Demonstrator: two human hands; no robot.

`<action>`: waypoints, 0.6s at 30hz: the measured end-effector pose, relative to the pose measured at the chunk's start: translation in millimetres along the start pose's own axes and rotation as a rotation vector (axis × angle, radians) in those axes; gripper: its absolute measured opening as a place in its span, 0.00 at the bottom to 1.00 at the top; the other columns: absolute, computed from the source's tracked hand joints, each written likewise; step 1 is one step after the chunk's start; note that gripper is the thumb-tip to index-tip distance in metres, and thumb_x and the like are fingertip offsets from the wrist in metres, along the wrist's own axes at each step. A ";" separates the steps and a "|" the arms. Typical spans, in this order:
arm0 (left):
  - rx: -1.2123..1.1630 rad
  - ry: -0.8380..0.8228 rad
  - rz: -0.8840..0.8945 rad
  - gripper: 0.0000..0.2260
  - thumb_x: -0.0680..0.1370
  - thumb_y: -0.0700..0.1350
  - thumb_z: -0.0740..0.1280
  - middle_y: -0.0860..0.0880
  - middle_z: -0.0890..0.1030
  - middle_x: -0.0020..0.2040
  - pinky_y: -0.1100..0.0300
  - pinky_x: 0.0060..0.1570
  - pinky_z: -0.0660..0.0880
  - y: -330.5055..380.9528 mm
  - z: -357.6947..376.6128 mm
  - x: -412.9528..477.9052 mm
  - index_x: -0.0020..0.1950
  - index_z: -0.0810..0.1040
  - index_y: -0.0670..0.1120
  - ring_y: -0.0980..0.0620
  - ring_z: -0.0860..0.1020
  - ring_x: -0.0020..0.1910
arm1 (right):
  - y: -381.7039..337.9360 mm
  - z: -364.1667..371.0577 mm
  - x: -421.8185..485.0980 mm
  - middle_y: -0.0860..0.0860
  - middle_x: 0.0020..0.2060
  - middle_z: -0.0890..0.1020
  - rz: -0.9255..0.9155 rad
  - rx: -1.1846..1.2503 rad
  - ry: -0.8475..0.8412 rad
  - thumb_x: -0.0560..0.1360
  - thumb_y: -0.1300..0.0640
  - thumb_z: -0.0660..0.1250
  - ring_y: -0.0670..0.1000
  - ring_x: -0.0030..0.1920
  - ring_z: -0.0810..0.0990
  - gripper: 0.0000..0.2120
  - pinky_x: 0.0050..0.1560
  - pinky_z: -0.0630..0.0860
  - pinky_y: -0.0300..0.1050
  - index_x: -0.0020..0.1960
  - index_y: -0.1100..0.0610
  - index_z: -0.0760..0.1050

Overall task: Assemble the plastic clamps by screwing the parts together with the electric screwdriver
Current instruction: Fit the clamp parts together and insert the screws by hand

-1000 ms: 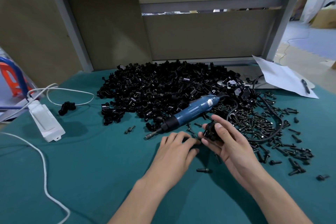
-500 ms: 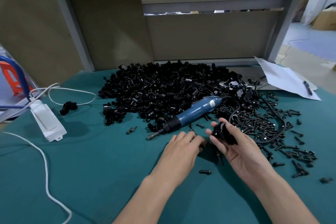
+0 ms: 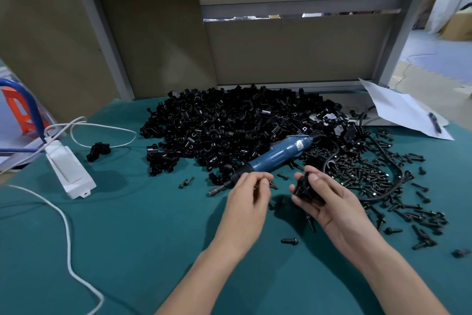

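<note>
My right hand [image 3: 329,202] grips a black plastic clamp [image 3: 304,187] just above the green table. My left hand [image 3: 249,199] is raised beside it, fingers curled, pinching a small black screw [image 3: 272,184] at its fingertips. The blue electric screwdriver [image 3: 277,155] lies on the table just beyond both hands, bit pointing left and down. A big heap of black clamp parts [image 3: 229,125] fills the table's far middle. Loose black screws [image 3: 370,176] are spread to the right of my right hand.
A white power adapter [image 3: 70,170] with white cables lies at the left, with one black clamp [image 3: 98,151] near it. A sheet of paper with a pen [image 3: 403,112] sits at the far right. Single screws [image 3: 290,240] lie under my hands. The screwdriver's black cord [image 3: 393,176] loops through the screws.
My left hand has lifted off the table and curled its fingers round a screw. My right hand with the clamp has stayed beside it, turned slightly.
</note>
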State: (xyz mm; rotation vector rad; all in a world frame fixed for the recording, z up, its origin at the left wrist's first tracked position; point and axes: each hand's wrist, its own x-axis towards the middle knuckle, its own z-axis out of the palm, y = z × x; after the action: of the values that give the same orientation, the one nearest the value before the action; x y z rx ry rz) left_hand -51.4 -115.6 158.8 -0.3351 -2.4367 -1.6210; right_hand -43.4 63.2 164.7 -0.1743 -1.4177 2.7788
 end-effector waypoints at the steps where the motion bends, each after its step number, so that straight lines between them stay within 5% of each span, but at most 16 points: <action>1: -0.101 0.019 -0.037 0.08 0.85 0.50 0.61 0.61 0.80 0.47 0.70 0.47 0.72 2.0 -2.0 0.7 0.55 0.79 0.58 0.61 0.79 0.47 | 2.5 0.7 -0.5 0.60 0.56 0.86 -0.015 -0.050 -0.019 0.71 0.56 0.73 0.60 0.52 0.87 0.19 0.45 0.85 0.45 0.61 0.59 0.81; 7: -0.412 -0.017 -0.111 0.08 0.83 0.45 0.65 0.58 0.84 0.42 0.66 0.47 0.77 9.7 -8.9 2.3 0.54 0.84 0.51 0.60 0.80 0.41 | 10.8 4.4 -8.4 0.52 0.58 0.86 -0.105 -0.344 -0.135 0.71 0.49 0.74 0.53 0.60 0.85 0.15 0.53 0.84 0.45 0.58 0.46 0.85; 18: -0.444 -0.069 -0.144 0.08 0.83 0.44 0.66 0.55 0.84 0.39 0.68 0.45 0.76 11.2 -7.7 -1.0 0.53 0.85 0.50 0.59 0.80 0.39 | 8.8 6.6 -15.6 0.48 0.54 0.87 -0.198 -0.556 -0.220 0.74 0.53 0.71 0.49 0.55 0.86 0.14 0.52 0.82 0.38 0.58 0.50 0.84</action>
State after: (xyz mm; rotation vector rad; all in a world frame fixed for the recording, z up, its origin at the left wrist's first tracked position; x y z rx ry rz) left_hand -46.9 -118.7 171.3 -0.2881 -2.1680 -2.2470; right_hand -28.3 51.6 162.9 0.2625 -2.0981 2.2402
